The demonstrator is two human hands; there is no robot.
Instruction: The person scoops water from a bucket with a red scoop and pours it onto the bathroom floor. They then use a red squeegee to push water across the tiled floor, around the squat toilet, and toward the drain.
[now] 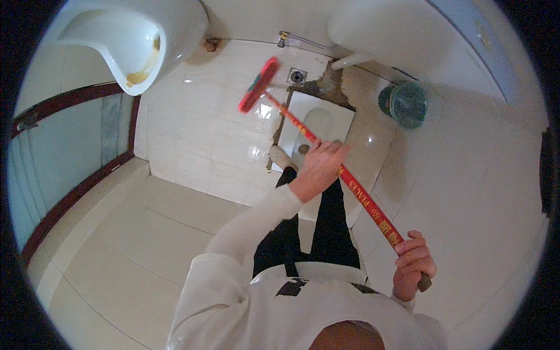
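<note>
My left hand [321, 168] is closed round the middle of a red broom or brush handle [358, 192] that bears yellow writing. Near the brown end of the same handle, my right hand [414, 266] grips it. The handle slants up and left to a red-bristled head [259, 85], slightly blurred, over wet, shiny pale tiles. Under the handle lies a white squat toilet [341, 118] set in the floor, with a dark drain hole. A foot in a pale shoe [282, 158] stands at its left edge.
A wall urinal [183, 39] with yellow-brown stains hangs at upper left. A metal floor drain [297, 76] lies beyond the squat toilet. A green bucket [409, 105] stands right; a white basin [385, 43] juts above. A step [140, 164] and a dark-red door frame [83, 192] are left.
</note>
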